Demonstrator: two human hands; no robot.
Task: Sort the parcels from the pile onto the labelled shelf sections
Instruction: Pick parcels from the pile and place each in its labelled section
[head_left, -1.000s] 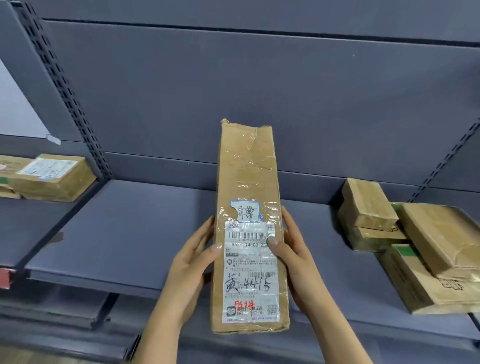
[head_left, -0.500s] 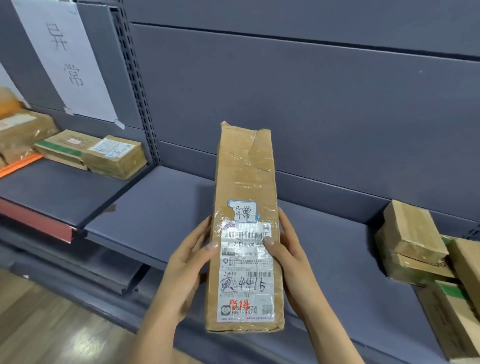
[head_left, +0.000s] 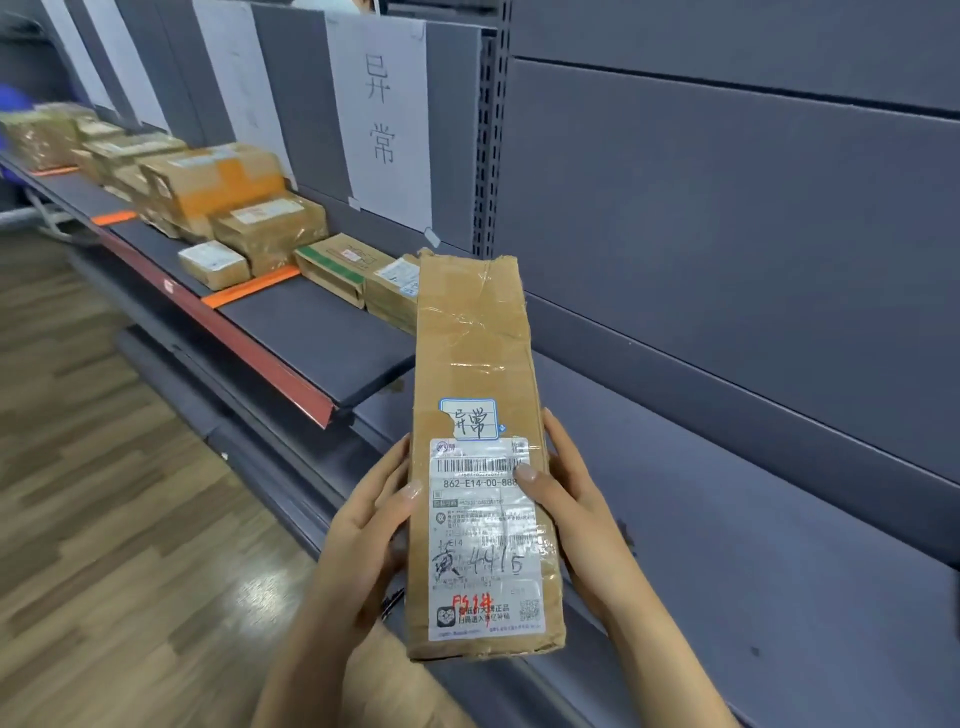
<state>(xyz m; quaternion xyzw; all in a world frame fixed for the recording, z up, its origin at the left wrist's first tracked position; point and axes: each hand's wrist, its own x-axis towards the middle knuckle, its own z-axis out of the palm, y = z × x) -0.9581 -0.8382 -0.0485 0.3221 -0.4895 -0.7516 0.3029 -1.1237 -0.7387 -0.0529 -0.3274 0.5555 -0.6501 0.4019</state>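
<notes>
A long brown cardboard parcel (head_left: 475, 364) stands upright in front of me, its white shipping label and a small blue-edged handwritten sticker facing me. My left hand (head_left: 371, 525) grips its left edge and my right hand (head_left: 566, 509) grips its right edge, thumbs on the label. Behind it and to the left, a white paper sign (head_left: 382, 117) with two handwritten characters hangs on the shelf's back panel. Below that sign, two flat parcels (head_left: 358, 273) lie on the shelf section (head_left: 311, 332).
Several taped parcels (head_left: 218, 192) sit in further sections on the left, divided by orange strips (head_left: 249, 292). The grey shelf (head_left: 779, 545) to the right of the parcel is bare. More paper signs hang further left. Wooden floor (head_left: 104, 493) lies at lower left.
The view has swung left: the labelled section with the sign and the row of parcels has come into sight, and the boxes on the right have left it. Both hands hold the parcel as before.
</notes>
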